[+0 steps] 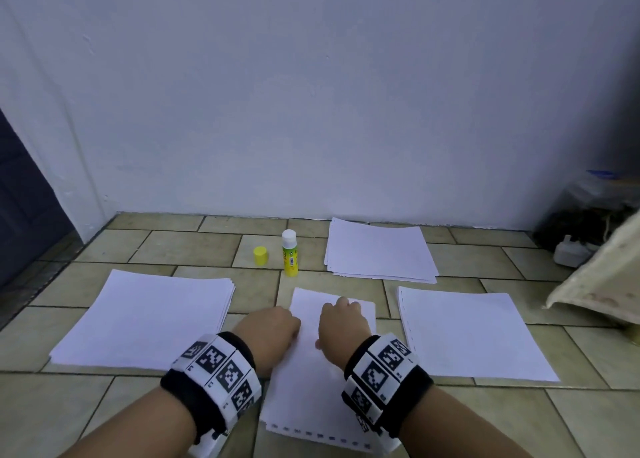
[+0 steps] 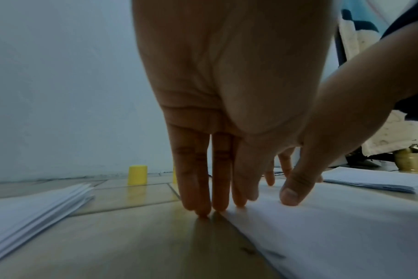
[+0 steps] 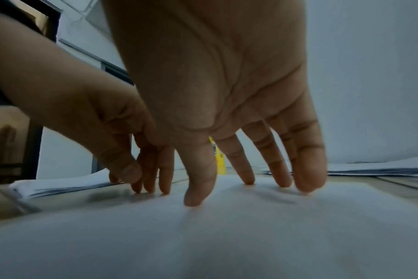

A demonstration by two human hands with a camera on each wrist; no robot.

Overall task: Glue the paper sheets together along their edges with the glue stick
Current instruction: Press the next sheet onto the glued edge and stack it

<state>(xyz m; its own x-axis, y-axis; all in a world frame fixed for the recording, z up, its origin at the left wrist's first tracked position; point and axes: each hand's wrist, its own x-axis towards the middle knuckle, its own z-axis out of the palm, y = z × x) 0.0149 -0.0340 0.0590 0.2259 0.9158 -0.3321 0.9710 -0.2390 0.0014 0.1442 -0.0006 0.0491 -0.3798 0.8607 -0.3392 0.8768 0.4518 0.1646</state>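
Tiled floor (image 1: pixel 145 409), wall (image 1: pixel 311 94) at its far edge. Landmark: centre sheets (image 1: pixel 311 388), flat on the tiles, punched edge nearest the camera.

Left stack (image 1: pixel 145 319) of paper to the left of centre sheets, small gap between. Right stack (image 1: pixel 467 336) to the right of them, likewise apart. Far stack (image 1: pixel 379 250) beyond centre sheets, slightly right, close to the wall.

Right hand (image 1: pixel 341 333) on top of centre sheets, fingers (image 3: pixel 308 169) spread and straight, tips pressing the paper, gripping nothing. Left hand (image 1: pixel 268 331) at the left edge of centre sheets, fingers (image 2: pixel 198 179) straight and together, pointing down, tips touching the floor right at the paper edge, gripping nothing. Marker bands on both wrists.

Glue stick (image 1: pixel 289 253) upright on a tile beyond centre sheets, slightly left, uncapped, white stick exposed, apart from both hands. Yellow cap (image 1: pixel 260 256) upright just left of the glue stick, not touching it.

Cloth (image 1: pixel 602 284) and dark clutter far right of centre sheets, details unclear.
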